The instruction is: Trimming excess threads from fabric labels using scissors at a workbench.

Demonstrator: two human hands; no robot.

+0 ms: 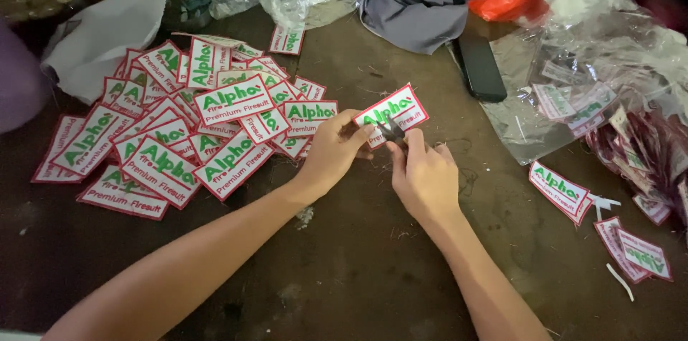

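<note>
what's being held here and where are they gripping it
The left hand pinches a white patch with a red border at its lower left edge. The right hand holds a small dark tool against that edge; the tool's kind cannot be told.

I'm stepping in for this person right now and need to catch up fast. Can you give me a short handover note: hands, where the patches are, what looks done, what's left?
Left hand: pinching one white patch with red border by its lower edge.
Right hand: holding a small dark tool, probably snips, at that patch's edge.
Big pile of patches: on the brown table, left of the hands.
Small group of patches: at the right, near clear plastic bags.
Done or left: which pile is finished cannot be told; loose thread bits lie around the hands.
</note>
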